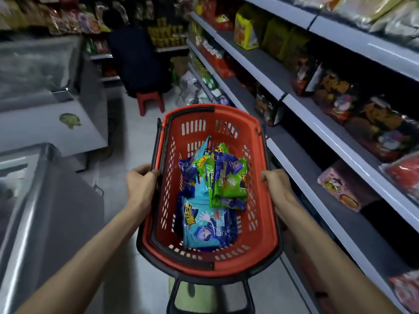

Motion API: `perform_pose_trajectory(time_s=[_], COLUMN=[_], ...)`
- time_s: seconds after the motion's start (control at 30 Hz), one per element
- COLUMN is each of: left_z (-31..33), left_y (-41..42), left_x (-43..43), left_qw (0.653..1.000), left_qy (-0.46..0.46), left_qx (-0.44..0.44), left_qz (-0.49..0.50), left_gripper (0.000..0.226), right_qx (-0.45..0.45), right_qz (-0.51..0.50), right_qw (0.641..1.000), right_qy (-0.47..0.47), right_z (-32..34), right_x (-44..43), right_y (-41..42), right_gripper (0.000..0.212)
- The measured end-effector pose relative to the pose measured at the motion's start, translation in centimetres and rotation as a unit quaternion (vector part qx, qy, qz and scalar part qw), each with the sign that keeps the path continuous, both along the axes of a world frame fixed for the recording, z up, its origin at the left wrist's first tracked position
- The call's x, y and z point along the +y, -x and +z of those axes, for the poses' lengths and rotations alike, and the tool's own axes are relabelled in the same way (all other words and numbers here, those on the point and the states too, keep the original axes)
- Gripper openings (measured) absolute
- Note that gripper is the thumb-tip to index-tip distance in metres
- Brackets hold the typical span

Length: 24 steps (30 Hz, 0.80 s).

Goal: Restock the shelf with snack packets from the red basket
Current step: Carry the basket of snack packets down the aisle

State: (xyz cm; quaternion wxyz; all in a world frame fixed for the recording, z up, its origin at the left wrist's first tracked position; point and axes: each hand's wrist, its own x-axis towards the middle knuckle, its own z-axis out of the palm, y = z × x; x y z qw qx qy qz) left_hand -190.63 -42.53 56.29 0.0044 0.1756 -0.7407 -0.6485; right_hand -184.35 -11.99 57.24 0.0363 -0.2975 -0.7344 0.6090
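one red basket [226, 115] is between the left hand [140, 184] and right hand [277, 189]. it holds at least two green packets [229, 182] and two blue packets [204, 223].

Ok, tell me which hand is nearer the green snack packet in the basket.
Right. The right hand grips the red basket at the rim beside the green snack packet. The left hand grips the opposite rim, with blue packets lying between it and the green one.
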Motion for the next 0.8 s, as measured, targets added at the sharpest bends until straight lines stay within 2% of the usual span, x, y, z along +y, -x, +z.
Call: perform_pose_trajectory(time_s=[0.17, 0.37, 0.57, 0.7, 0.8], left_z=[-0.6, -2.6, -4.6, -6.9, -9.6], left_y=[8.1, 18.3, 26.6, 31.2, 34.5], left_x=[-2.5, -6.4, -8.0, -7.1, -5.4], left_qw=[1.0, 0.997, 0.994, 0.992, 0.995], left_qy=[-0.01, -0.017, -0.013, -0.012, -0.013], left_qx=[0.006, -0.009, -0.029, -0.044, -0.051], left_qz=[-0.007, -0.07, -0.107, -0.118, -0.086], left_gripper=[0.025, 0.018, 0.014, 0.015, 0.015], right_qx=[-0.003, -0.032, -0.089, -0.097, -0.092], right_qz=[-0.019, -0.097, -0.104, -0.108, -0.094], right_qw=[1.0, 0.994, 0.99, 0.988, 0.99], right_qy=[0.006, 0.035, 0.039, 0.054, 0.057], right_z=[-0.7, -3.0, -6.0, -9.3, -12.3], right_x=[-2.8, -7.5, -9.3, -7.8, -5.7], right_y=[7.2, 14.0, 20.5, 25.9, 30.2], right_gripper=[0.019, 0.033, 0.044, 0.038, 0.027])
